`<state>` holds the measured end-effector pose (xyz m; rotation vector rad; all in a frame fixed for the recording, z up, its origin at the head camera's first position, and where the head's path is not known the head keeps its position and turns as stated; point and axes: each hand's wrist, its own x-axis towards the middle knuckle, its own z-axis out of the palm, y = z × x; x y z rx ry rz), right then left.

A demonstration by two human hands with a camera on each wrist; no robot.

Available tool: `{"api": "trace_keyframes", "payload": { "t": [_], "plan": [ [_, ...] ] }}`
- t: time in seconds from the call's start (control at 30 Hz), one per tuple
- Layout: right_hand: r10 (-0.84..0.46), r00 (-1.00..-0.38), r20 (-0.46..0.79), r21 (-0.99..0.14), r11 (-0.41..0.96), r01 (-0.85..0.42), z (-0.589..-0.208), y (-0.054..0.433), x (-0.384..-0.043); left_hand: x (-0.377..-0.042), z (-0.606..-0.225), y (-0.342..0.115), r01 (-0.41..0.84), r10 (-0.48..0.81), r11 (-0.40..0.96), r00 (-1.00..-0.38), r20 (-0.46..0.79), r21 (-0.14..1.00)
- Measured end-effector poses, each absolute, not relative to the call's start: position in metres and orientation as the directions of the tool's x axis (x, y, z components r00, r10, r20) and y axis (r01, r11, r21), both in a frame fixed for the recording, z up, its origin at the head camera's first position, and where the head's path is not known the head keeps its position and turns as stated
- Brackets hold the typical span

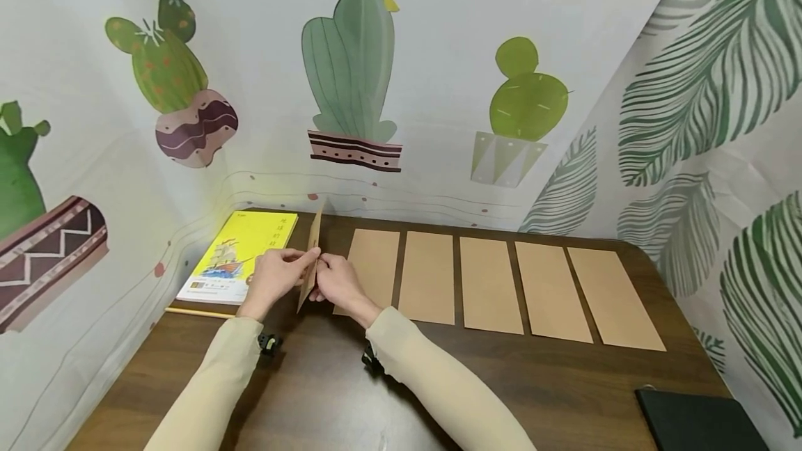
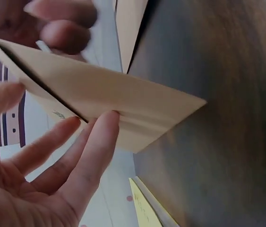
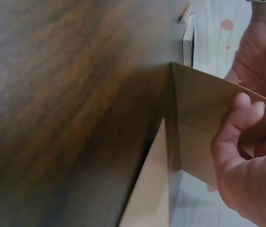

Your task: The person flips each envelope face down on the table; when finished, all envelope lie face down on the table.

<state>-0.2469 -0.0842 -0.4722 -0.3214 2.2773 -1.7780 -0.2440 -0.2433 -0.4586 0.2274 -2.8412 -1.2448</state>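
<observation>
A brown kraft-paper envelope (image 1: 311, 256) stands on edge between both hands above the table, its layers parted along one edge in the left wrist view. My left hand (image 1: 280, 277) holds it with the thumb on one side and the fingers (image 2: 102, 142) against the other. On the opposite face, my right hand (image 1: 341, 286) grips with curled fingers (image 3: 241, 111); its fingertips look blurred in the left wrist view. A small whitish sliver (image 2: 43, 46) shows beside those fingertips, too little to identify. Just to the right lies another flat brown envelope (image 1: 374, 256).
Several more brown envelopes (image 1: 429, 277) lie in a row toward the right. A yellow book (image 1: 234, 256) with a ship on its cover is at the left, with a thin wooden stick (image 1: 200, 312) along its front. A black flat object (image 1: 698, 420) lies at front right.
</observation>
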Motion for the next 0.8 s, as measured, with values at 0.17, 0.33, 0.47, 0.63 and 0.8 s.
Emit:
{"api": "trace_keyframes", "payload": {
  "t": [0.17, 0.33, 0.47, 0.63, 0.8],
  "plan": [
    [-0.368, -0.924, -0.105, -0.966, 0.26, 0.006, -0.479, -0.089, -0.246, -0.241, -0.453, -0.245, -0.156, -0.153, 0.648, -0.985, -0.074, 0.746],
    [-0.393, -0.906, -0.159, -0.965, 0.254, 0.06, -0.483, -0.095, -0.247, -0.238, -0.447, -0.25, -0.153, -0.161, 0.565, -0.984, -0.073, 0.811],
    [-0.392, -0.899, -0.193, -0.955, 0.284, 0.081, -0.483, -0.096, -0.246, -0.234, -0.442, -0.258, -0.127, -0.188, 0.589, -0.982, -0.018, 0.798],
    [-0.351, -0.913, -0.207, -0.921, 0.384, 0.062, -0.482, -0.095, -0.247, -0.229, -0.437, -0.27, -0.116, -0.237, 0.619, -0.97, 0.044, 0.777],
    [-0.286, -0.937, -0.203, -0.892, 0.449, 0.057, -0.483, -0.095, -0.249, -0.226, -0.438, -0.28, -0.162, -0.294, 0.639, -0.955, 0.044, 0.752]
  ]
}}
